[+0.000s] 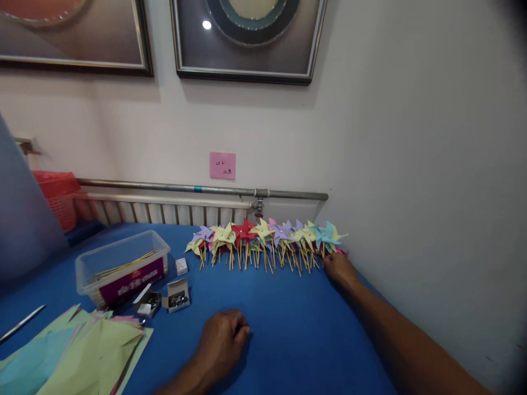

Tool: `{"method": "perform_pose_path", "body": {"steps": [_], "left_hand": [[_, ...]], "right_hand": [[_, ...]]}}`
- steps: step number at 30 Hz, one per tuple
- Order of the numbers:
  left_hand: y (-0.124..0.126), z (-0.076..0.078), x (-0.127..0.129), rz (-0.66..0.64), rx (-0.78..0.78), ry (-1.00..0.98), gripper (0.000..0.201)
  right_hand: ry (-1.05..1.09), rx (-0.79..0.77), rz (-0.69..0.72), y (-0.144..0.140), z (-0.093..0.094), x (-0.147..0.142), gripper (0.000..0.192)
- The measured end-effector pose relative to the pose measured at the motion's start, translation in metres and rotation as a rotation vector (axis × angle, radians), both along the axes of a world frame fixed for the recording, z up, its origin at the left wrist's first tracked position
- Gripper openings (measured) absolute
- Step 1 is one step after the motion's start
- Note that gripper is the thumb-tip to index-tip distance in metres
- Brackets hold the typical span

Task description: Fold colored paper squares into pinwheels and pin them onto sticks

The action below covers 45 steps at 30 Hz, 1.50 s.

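Observation:
Paper pinwheels on thin sticks lie in a long heap at the back of the blue table, in purple, yellow, red, pink and blue. At the heap's right end is a light-blue pinwheel (pixel 326 235). My right hand (pixel 340 267) reaches there with its fingers closed at the base of that pinwheel's stick; the fingertips are partly hidden. My left hand (pixel 224 340) rests on the cloth near the front, curled into a loose fist with nothing visible in it. To its left lies a stack of coloured paper sheets (pixel 94 351), yellow-green and blue on top.
A clear plastic box (pixel 123 258) holding thin sticks stands on the left. Beside it are two opened small boxes of metal pins (pixel 178 296) and a closed white box (pixel 181 266). A pen-like tool (pixel 22 323) lies far left. A radiator pipe (pixel 222 190) runs behind the table.

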<state>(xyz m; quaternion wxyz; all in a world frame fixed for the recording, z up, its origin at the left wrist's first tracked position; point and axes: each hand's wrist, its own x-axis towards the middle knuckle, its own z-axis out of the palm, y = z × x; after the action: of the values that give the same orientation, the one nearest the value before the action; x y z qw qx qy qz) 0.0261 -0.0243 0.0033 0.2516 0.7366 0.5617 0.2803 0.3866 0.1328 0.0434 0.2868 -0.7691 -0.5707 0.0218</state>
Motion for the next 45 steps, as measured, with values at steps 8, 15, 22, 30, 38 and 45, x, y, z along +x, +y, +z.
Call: {"method": "perform_pose_path", "body": {"steps": [8, 15, 22, 30, 38, 45], "left_hand": [[0.000, -0.001, 0.000, 0.000, 0.011, 0.007, 0.017], [0.001, -0.003, -0.001, 0.009, 0.037, -0.017, 0.018], [0.013, 0.000, -0.018, 0.165, 0.085, -0.134, 0.025], [0.018, 0.001, -0.025, 0.208, 0.055, -0.123, 0.025], [0.014, 0.000, -0.021, 0.185, 0.087, 0.029, 0.021], [0.012, 0.006, -0.022, 0.165, 0.069, 0.041, 0.021]], "right_hand": [[0.110, 0.050, -0.051, -0.032, -0.006, -0.020, 0.024], [0.353, 0.088, 0.358, -0.101, -0.024, -0.136, 0.028], [0.563, 0.102, 0.644, -0.164, -0.024, -0.238, 0.021], [0.368, 0.033, 0.709, -0.167, -0.035, -0.226, 0.023], [0.471, 0.015, 0.687, -0.160, -0.033, -0.226, 0.020], [0.610, 0.028, 0.695, -0.160, -0.032, -0.227, 0.027]]}}
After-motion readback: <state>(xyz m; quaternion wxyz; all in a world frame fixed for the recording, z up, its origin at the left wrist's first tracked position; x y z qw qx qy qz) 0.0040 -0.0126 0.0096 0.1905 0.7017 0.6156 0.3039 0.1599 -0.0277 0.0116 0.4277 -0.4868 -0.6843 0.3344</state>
